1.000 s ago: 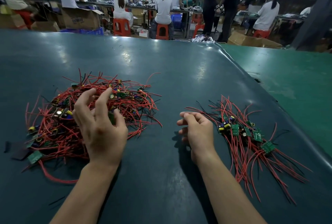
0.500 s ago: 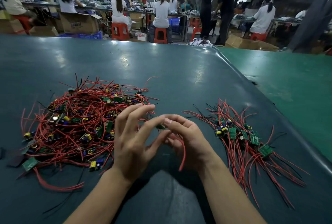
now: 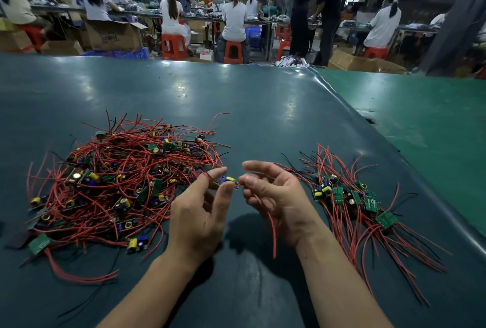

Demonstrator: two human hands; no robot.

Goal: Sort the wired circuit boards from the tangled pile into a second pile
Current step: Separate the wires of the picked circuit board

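Together, both hands [image 3: 236, 204] pinch one small green red-wired board [image 3: 223, 181].

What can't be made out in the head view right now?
- Board held between the left hand and right hand: mostly covered by the fingers, and small.
- Right hand's hold on it: unclear, contact blurred.
- Boards low in the tangled pile: buried under red wires.
- Markings on the sorted pile: too small to read.
- Table: cut off by the left and bottom frame edges.
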